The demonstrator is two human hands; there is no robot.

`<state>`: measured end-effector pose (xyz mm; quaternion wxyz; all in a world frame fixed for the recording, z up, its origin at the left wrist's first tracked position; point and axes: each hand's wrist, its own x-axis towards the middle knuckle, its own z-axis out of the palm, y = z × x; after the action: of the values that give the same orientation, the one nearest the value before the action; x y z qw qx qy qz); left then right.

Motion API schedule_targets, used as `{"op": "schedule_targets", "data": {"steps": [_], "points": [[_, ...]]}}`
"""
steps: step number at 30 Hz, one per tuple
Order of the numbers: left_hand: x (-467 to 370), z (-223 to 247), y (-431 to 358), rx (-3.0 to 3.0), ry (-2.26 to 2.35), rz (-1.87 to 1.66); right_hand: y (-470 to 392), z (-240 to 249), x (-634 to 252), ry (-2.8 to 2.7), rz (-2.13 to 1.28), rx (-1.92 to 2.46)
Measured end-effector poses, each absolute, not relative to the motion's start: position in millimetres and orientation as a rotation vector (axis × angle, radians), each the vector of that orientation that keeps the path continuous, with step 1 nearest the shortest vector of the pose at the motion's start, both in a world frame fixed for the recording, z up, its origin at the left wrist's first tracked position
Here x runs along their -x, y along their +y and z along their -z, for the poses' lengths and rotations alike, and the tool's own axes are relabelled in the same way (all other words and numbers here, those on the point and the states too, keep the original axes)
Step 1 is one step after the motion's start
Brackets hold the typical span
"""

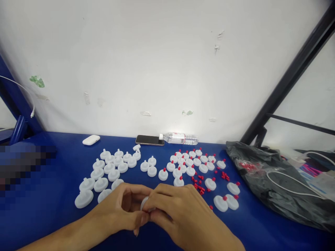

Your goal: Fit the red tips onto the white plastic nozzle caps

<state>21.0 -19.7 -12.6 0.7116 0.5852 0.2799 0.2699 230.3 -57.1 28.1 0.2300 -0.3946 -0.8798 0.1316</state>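
Partly hidden, white disc [143, 203] between fingers [160, 200] of left hand [117, 211] and right hand [181, 210].

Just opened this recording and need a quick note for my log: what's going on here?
A person's left hand and right hand meet around a small white piece, mostly hidden by the fingers. To the left, white discs with bare nozzles stand on the blue table. To the right are white discs with red tips, with loose red caps scattered among them.
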Motion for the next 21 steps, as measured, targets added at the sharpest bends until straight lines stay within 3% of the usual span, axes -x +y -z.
{"op": "schedule_targets", "data": {"steps": [12, 21], "points": [[-20.1, 2.3, -30.1, -1.361, 0.653, -0.501, -61.1, -34.9, -232.0, -2.375, -0.578, 0.967], [-21.4, 4.8, -25.7, -1.421, 0.612, -0.567, -59.3, -31.9, -233.4, -2.397, -0.409, 1.054]]}}
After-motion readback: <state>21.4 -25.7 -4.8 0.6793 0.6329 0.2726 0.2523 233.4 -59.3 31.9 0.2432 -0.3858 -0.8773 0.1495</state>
